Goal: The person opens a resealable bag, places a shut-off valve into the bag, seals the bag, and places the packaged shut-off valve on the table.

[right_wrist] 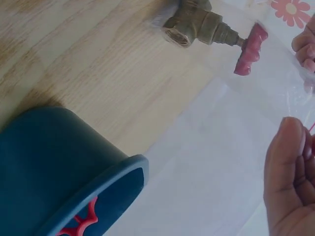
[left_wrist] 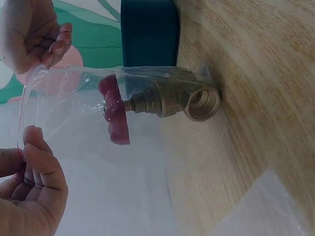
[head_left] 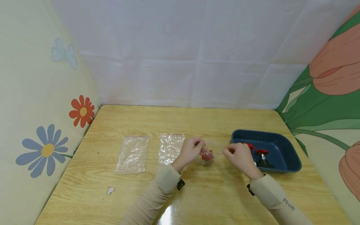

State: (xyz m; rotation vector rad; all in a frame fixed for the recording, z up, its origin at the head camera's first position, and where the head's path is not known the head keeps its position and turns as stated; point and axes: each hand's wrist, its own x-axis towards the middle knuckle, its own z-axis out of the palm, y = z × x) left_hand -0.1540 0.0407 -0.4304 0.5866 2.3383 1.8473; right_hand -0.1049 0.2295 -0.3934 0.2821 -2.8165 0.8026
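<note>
A brass valve with a red handwheel (left_wrist: 114, 109) sits inside a clear zip bag (left_wrist: 64, 98), its threaded body (left_wrist: 170, 96) low in the bag near the tabletop. My left hand (head_left: 189, 151) pinches one end of the bag's mouth between thumb and fingers. At the opposite end of that mouth, my right hand (head_left: 240, 156) pinches the edge, so the red-lined top is stretched between both hands. From the head, the valve (head_left: 207, 155) lies just right of my left hand, and the clear film is hard to make out.
To the right stands a dark blue tub (head_left: 285, 153) containing more red-handled valves (head_left: 261, 152), partly behind my right hand. Two flat clear zip bags lie left of my hands, one farther left (head_left: 132, 154) and one nearer (head_left: 170, 148). A white backdrop (head_left: 180, 78) rises behind the table.
</note>
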